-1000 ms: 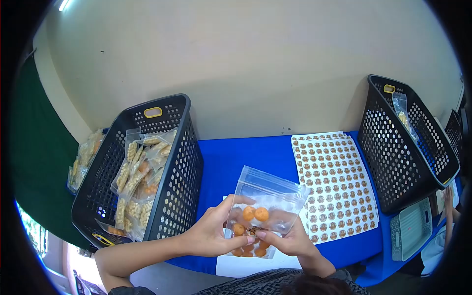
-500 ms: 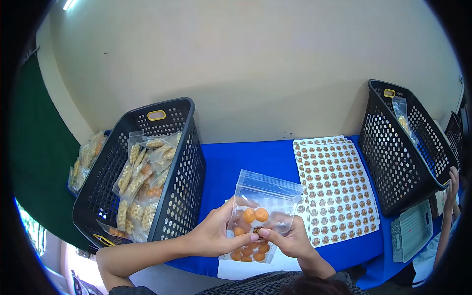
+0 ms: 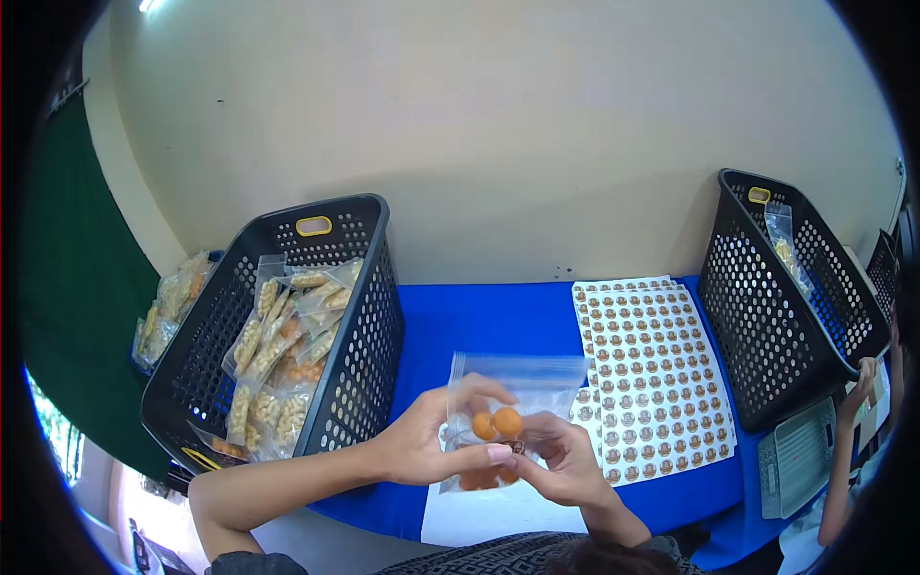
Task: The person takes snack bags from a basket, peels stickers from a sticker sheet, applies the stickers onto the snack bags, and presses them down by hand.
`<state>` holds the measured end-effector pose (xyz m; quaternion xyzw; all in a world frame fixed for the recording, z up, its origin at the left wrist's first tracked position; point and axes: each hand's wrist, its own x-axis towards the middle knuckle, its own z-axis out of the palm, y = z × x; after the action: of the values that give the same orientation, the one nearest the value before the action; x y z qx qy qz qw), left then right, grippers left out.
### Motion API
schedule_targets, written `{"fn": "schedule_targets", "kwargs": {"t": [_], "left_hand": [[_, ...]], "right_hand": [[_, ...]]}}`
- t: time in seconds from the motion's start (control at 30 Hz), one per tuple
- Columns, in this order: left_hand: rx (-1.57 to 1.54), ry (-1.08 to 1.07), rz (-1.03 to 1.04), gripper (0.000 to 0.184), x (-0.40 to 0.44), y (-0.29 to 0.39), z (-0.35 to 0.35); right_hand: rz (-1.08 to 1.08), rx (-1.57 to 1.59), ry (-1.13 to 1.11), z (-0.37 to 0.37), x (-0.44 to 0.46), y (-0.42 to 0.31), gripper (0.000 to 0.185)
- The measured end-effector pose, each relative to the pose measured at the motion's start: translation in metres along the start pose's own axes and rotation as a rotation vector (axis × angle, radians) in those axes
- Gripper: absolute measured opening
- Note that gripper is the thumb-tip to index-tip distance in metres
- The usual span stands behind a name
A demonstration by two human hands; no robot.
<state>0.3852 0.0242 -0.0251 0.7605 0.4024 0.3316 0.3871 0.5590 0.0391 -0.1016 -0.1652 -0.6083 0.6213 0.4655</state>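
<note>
A clear zip bag [image 3: 522, 379] with several round orange pieces in its lower part is between my two hands. My left hand [image 3: 426, 436] grips its left side, the thumb lying across the front and the fingers behind. On the right, my right hand [image 3: 565, 460] pinches the bag near a small round brown sticker [image 3: 517, 447] on its front. Sheets of round brown stickers [image 3: 656, 383] lie on the blue table to the right of my hands. Below the bag is a white sheet [image 3: 498, 517], partly hidden by my arms.
At the left stands a black basket [image 3: 379, 316] holding several filled bags, with more bags [image 3: 172, 307] beyond it. Another black basket [image 3: 747, 326] with a bag inside is at the right, above a grey tray [image 3: 800, 460]. Another person's hand [image 3: 861, 383] is near that basket.
The bag has tilted, its top now foreshortened, and my left fingers have shifted up behind it. The other person's hand has moved slightly down and left at the right basket.
</note>
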Motion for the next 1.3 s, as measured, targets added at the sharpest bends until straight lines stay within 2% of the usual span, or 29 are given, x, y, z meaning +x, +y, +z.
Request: {"fn": "schedule_targets", "kwargs": {"t": [0.1,0.13,0.17,0.23,0.27,0.37,0.43,0.5,0.57,0.6,0.73,0.8,0.87,1.0,1.07,1.17,1.2,1.23,1.3], "left_hand": [[0.067,0.127,0.089,0.039,0.002,-0.003,-0.004],[0.005,0.187,0.068,0.034,0.003,-0.002,-0.002],[0.004,0.187,0.068,0.034,0.003,0.001,-0.002],[-0.068,0.172,-0.115,0.024,0.004,0.007,-0.003],[-0.008,0.16,-0.07,0.019,0.004,0.002,-0.003],[-0.063,0.153,-0.115,0.02,0.003,0.003,-0.001],[-0.046,0.148,-0.051,0.02,0.003,0.0,0.002],[0.172,0.031,0.013,0.021,0.001,0.0,0.001],[0.195,0.037,0.027,0.021,0.002,-0.001,0.006],[0.191,0.036,0.054,0.021,0.001,-0.003,0.008],[0.118,0.004,0.114,0.018,0.001,-0.001,0.012],[0.054,-0.002,0.136,0.016,-0.001,-0.001,0.011],[0.229,-0.03,0.155,0.015,-0.001,-0.001,0.01],[0.342,-0.069,0.099,0.016,-0.004,0.009,0.004],[0.242,-0.036,0.087,0.016,-0.005,0.012,0.004],[0.252,0.014,0.166,0.015,-0.003,0.004,0.002],[0.333,0.189,0.324,0.024,0.002,0.002,0.005],[0.334,0.193,0.329,0.024,0.0,0.004,0.004],[0.323,0.334,0.062,0.036,-0.007,0.011,-0.003]], "right_hand": [[0.035,-0.142,-0.097,-0.005,-0.001,-0.006,0.024],[0.076,-0.154,-0.091,-0.004,-0.002,-0.007,0.025],[0.077,-0.154,-0.091,-0.005,-0.003,-0.005,0.025],[0.078,-0.208,-0.135,-0.007,-0.004,0.001,0.027],[0.075,-0.207,-0.135,-0.008,-0.004,0.002,0.027],[0.029,-0.332,-0.218,-0.013,-0.002,0.001,0.03],[-0.156,-0.365,-0.116,-0.013,-0.002,-0.002,0.035],[-0.143,-0.26,-0.084,-0.014,-0.002,-0.007,0.034],[-0.197,-0.276,-0.089,-0.014,-0.001,-0.015,0.026],[-0.203,-0.274,-0.03,-0.01,-0.001,-0.014,0.016],[-0.325,-0.364,0.03,-0.011,-0.003,-0.004,0.008],[-0.294,-0.359,0.053,-0.015,-0.005,-0.004,0.007],[-0.272,-0.352,0.078,-0.016,-0.005,-0.005,0.006],[-0.278,-0.308,0.073,-0.015,-0.004,-0.01,0.006],[-0.297,-0.167,0.128,-0.016,-0.005,-0.008,0.006],[-0.387,-0.315,0.103,-0.024,-0.006,-0.005,0.004],[-0.384,-0.342,0.196,-0.023,-0.007,-0.008,0.005],[-0.416,-0.313,0.273,-0.025,-0.007,-0.004,0.004],[-0.371,-0.165,0.472,-0.027,-0.006,0.0,0.001]]}}
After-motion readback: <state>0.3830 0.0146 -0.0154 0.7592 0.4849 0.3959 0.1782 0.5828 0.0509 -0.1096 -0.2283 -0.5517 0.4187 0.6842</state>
